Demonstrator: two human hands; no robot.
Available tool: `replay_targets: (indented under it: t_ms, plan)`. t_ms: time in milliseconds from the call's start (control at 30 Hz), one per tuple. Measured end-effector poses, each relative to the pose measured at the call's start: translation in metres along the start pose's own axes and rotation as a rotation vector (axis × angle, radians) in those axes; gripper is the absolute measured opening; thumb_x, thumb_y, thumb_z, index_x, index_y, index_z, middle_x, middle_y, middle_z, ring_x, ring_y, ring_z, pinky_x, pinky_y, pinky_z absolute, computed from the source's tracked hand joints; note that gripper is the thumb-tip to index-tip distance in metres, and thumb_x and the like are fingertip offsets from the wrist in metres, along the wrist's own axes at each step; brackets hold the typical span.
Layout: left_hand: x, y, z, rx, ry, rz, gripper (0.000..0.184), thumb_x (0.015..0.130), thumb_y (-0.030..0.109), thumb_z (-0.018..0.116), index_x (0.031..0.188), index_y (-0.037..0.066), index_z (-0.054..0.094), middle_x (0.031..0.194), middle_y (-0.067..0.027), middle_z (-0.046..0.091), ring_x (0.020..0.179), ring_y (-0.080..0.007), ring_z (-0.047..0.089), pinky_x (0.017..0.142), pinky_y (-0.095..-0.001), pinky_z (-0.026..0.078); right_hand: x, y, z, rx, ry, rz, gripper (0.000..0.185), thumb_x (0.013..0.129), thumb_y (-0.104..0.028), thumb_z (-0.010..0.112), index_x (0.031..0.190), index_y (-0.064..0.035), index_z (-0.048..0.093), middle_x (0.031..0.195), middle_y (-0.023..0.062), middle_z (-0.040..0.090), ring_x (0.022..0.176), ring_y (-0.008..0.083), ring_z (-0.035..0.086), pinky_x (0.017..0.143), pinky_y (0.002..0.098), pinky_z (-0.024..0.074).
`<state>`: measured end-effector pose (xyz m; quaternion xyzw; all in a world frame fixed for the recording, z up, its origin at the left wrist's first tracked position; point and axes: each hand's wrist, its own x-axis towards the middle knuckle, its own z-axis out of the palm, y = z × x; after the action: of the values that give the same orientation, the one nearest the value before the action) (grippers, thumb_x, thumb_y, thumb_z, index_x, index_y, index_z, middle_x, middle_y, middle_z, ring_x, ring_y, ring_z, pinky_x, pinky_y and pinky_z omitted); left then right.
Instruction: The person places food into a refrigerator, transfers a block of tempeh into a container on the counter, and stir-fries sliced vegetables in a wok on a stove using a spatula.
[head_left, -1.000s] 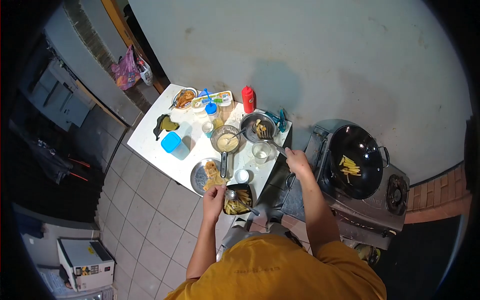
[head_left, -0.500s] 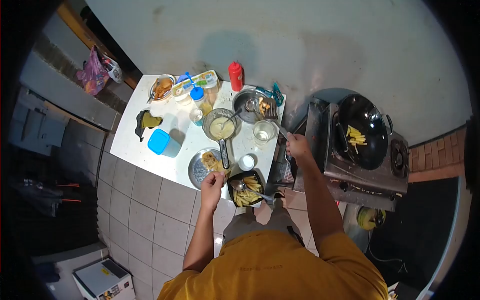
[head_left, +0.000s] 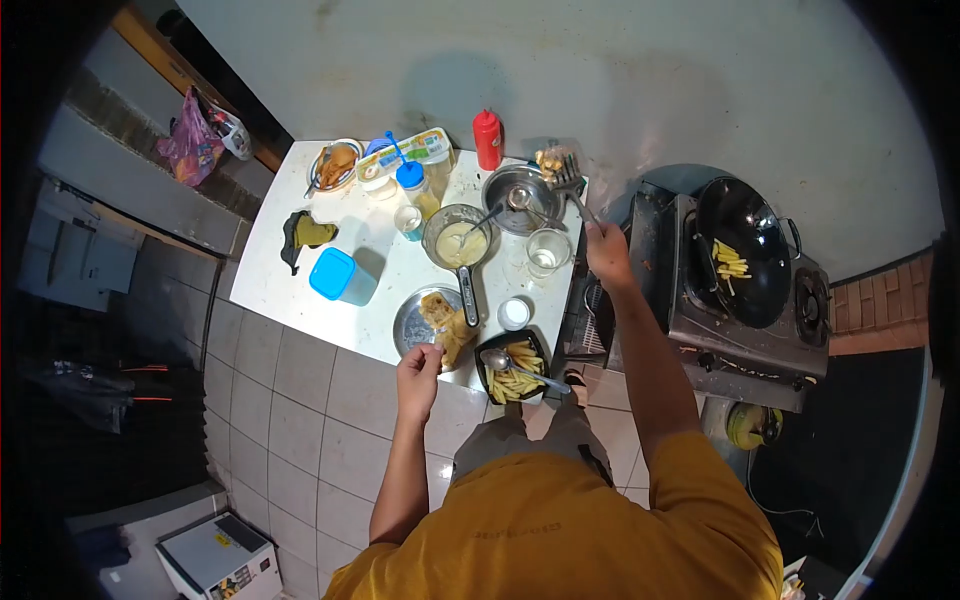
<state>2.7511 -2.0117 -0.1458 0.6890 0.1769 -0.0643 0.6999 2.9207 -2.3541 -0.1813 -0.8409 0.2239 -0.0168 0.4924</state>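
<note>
My right hand [head_left: 610, 256] grips the handle of a dark slotted spatula [head_left: 568, 184], reaching over the table's far right corner. Brownish food pieces [head_left: 551, 160] show at the spatula's head; whether they rest on it I cannot tell. Just below is a steel bowl [head_left: 490, 190] with a small ladle-like utensil in it. My left hand [head_left: 420, 375] is pinched closed near the table's front edge, its contents too small to name. Close to it, a metal plate [head_left: 410, 325] and golden fried food [head_left: 455, 335] lie beside the handle of a saucepan of pale batter [head_left: 462, 245].
A black tray of cut potato strips [head_left: 515, 385] with a spoon sits at the front edge. On the stove to the right, a wok [head_left: 745, 290] holds more strips. A red squeeze bottle [head_left: 487, 140], blue-lidded container [head_left: 340, 277] and glass cup [head_left: 547, 254] stand on the table.
My right hand has swung the spatula from over the steel bowl to beyond its far right rim, turning its head. My left hand stays pinched near the plate. The view has shifted slightly.
</note>
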Motion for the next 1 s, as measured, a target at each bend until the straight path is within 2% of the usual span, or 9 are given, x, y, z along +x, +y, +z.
replay_targets:
  t_ms: [100, 167, 267, 400, 633, 800, 933, 967, 1000]
  plan:
    - [-0.002, -0.002, -0.006, -0.004, 0.016, 0.010, 0.022, 0.094, 0.023, 0.061, 0.080, 0.006, 0.061, 0.066, 0.0049, 0.050, 0.061, -0.0048, 0.042, 0.056, -0.0214, 0.033, -0.009, -0.022, 0.013, -0.159, 0.249, -0.181, 0.039, 0.093, -0.029, 0.057, 0.112, 0.0048, 0.059, 0.102, 0.0266, 0.065, 0.093, 0.0423, 0.063, 0.083, 0.0453, 0.0490]
    - [-0.004, -0.003, -0.008, -0.006, 0.020, 0.003, 0.022, 0.094, 0.023, 0.062, 0.080, 0.006, 0.061, 0.066, 0.0047, 0.050, 0.061, -0.0049, 0.042, 0.057, -0.0213, 0.034, -0.007, -0.024, 0.023, -0.211, 0.318, -0.277, 0.027, 0.094, -0.022, 0.054, 0.100, 0.0036, 0.057, 0.093, 0.0272, 0.065, 0.091, 0.0453, 0.063, 0.076, 0.0490, 0.0483]
    - [-0.005, -0.001, -0.010, 0.007, 0.039, -0.003, 0.022, 0.094, 0.023, 0.062, 0.080, 0.006, 0.061, 0.066, 0.0046, 0.051, 0.061, -0.0049, 0.042, 0.057, -0.0211, 0.034, -0.009, -0.034, 0.023, -0.342, 0.179, -0.284, 0.027, 0.093, -0.019, 0.053, 0.108, 0.0032, 0.054, 0.098, 0.0254, 0.064, 0.094, 0.0442, 0.061, 0.080, 0.0494, 0.0486]
    - [-0.007, 0.005, -0.008, 0.006, 0.061, -0.006, 0.021, 0.094, 0.022, 0.062, 0.081, 0.006, 0.062, 0.066, 0.0047, 0.051, 0.060, -0.0048, 0.043, 0.057, -0.0209, 0.034, -0.009, -0.034, 0.026, -0.429, 0.194, -0.447, 0.017, 0.095, -0.011, 0.045, 0.107, 0.0001, 0.048, 0.102, 0.0248, 0.059, 0.089, 0.0439, 0.062, 0.076, 0.0505, 0.0494]
    - [-0.006, 0.011, 0.005, 0.028, 0.040, 0.010, 0.022, 0.094, 0.021, 0.061, 0.079, 0.005, 0.061, 0.067, 0.0049, 0.051, 0.061, -0.0046, 0.043, 0.057, -0.0208, 0.035, -0.016, -0.039, 0.011, -0.500, 0.170, -0.459, 0.019, 0.092, -0.007, 0.044, 0.110, -0.0013, 0.047, 0.104, 0.0245, 0.056, 0.088, 0.0436, 0.062, 0.075, 0.0498, 0.0504]
    - [-0.002, 0.015, 0.023, 0.018, -0.034, 0.024, 0.024, 0.095, 0.022, 0.060, 0.079, 0.005, 0.061, 0.068, 0.0055, 0.053, 0.062, -0.0036, 0.044, 0.057, -0.0207, 0.035, -0.050, -0.078, -0.030, -0.260, 0.182, -0.319, 0.017, 0.091, -0.012, 0.050, 0.102, 0.0002, 0.052, 0.091, 0.0263, 0.064, 0.090, 0.0427, 0.063, 0.076, 0.0494, 0.0494]
    - [0.003, 0.015, 0.046, 0.023, -0.112, 0.026, 0.021, 0.095, 0.021, 0.061, 0.081, 0.005, 0.063, 0.067, 0.0064, 0.051, 0.061, -0.0028, 0.043, 0.055, -0.0203, 0.034, -0.076, -0.082, -0.078, 0.010, 0.204, -0.362, 0.031, 0.091, -0.019, 0.055, 0.112, 0.0045, 0.057, 0.089, 0.0248, 0.066, 0.083, 0.0381, 0.067, 0.070, 0.0439, 0.0502]
    - [0.005, 0.016, 0.052, 0.025, -0.125, 0.030, 0.021, 0.095, 0.021, 0.061, 0.082, 0.005, 0.063, 0.066, 0.0067, 0.051, 0.061, -0.0025, 0.042, 0.055, -0.0202, 0.033, -0.064, -0.052, -0.082, 0.097, 0.201, -0.401, 0.035, 0.091, -0.020, 0.057, 0.117, 0.0040, 0.057, 0.085, 0.0167, 0.068, 0.072, 0.0262, 0.067, 0.064, 0.0361, 0.0498]
    - [0.006, 0.019, 0.059, 0.022, -0.128, 0.032, 0.021, 0.095, 0.021, 0.061, 0.082, 0.005, 0.063, 0.066, 0.0067, 0.051, 0.061, -0.0025, 0.042, 0.055, -0.0202, 0.033, -0.071, -0.055, -0.097, 0.094, 0.204, -0.403, 0.035, 0.091, -0.020, 0.057, 0.117, 0.0040, 0.057, 0.085, 0.0167, 0.068, 0.072, 0.0262, 0.067, 0.064, 0.0361, 0.0498]
